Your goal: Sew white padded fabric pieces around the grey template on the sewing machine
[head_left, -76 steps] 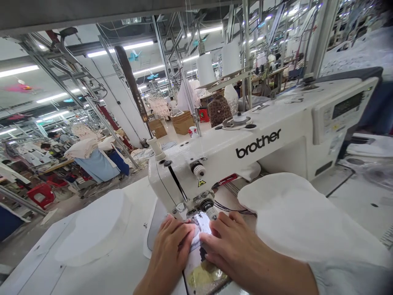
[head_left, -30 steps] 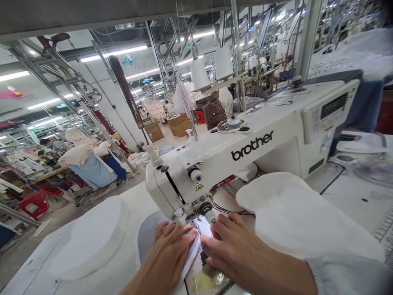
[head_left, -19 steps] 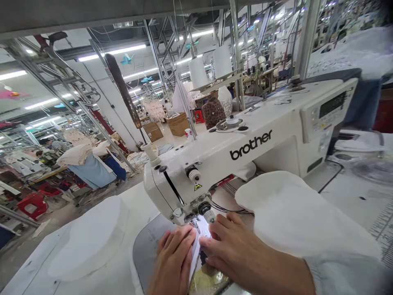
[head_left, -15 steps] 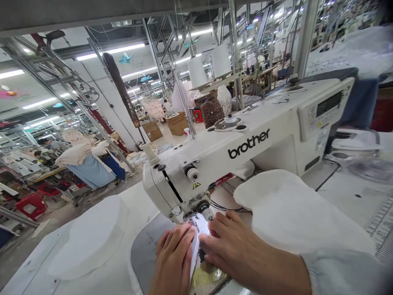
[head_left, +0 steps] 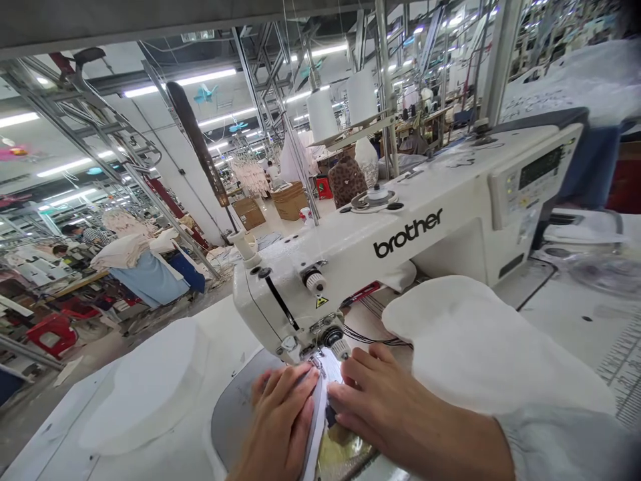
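Observation:
A white Brother sewing machine (head_left: pixel 405 234) stands across the table. Under its needle area lies a thin white fabric piece (head_left: pixel 316 427) with a grey curved piece (head_left: pixel 235 417) to its left. My left hand (head_left: pixel 283 424) lies flat on the fabric with fingers stretched toward the presser foot (head_left: pixel 314 361). My right hand (head_left: pixel 373 407) presses flat on the fabric just right of the needle, fingers extended. The two hands almost touch.
A stack of white cut pieces (head_left: pixel 145 384) sits on the table at left, another white stack (head_left: pixel 481 341) at right under the machine arm. Thread cones (head_left: pixel 323 113) stand behind the machine. A factory floor with other workers and red stools (head_left: pixel 53 331) lies at left.
The grey curved piece has swung out to the left from under my left hand. My left hand has shifted slightly; the right hand has stayed by the needle.

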